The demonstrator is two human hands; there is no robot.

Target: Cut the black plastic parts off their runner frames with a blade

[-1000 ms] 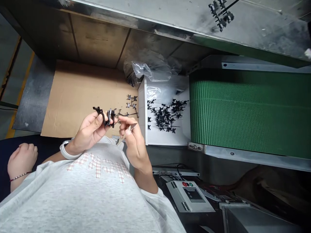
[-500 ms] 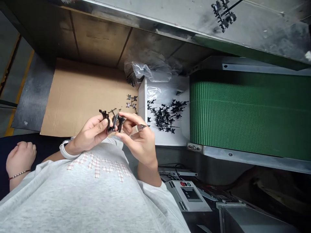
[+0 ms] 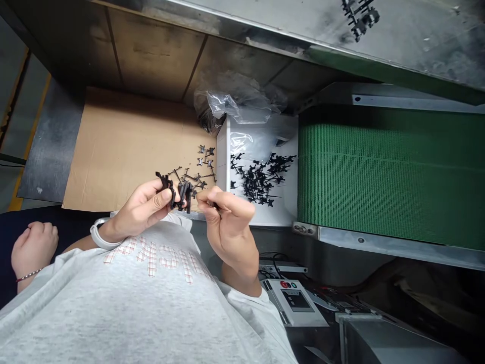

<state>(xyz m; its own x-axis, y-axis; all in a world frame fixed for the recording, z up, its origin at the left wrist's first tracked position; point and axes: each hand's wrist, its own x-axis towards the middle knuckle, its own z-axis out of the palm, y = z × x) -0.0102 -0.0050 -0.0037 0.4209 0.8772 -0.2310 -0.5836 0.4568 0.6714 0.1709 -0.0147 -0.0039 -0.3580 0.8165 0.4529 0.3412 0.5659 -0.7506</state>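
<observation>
My left hand [image 3: 146,206], at the near edge of the cardboard, is closed around black plastic parts [image 3: 184,196] on a small frame, which stick out past the thumb and fingertips. Just to their right, my right hand [image 3: 229,217] is closed, thumb pressed to the curled fingers, apart from the parts. A small dark bit shows between its fingers, too hidden to name. Behind the hands, several loose black sprue pieces [image 3: 205,155] lie on the cardboard sheet [image 3: 125,136]. A heap of black branched pieces [image 3: 261,181] fills part of the white tray [image 3: 223,156].
A green conveyor belt [image 3: 379,177] runs off to the right of the tray. Clear plastic bags [image 3: 242,103] lie crumpled behind it. More black parts [image 3: 359,20] rest on the metal shelf above. Another person's hand [image 3: 35,247] is at left. A control box [image 3: 297,303] stands below.
My right hand has drawn back to the right, off the black parts, and its fingers have curled in. My left hand keeps its hold in nearly the same place.
</observation>
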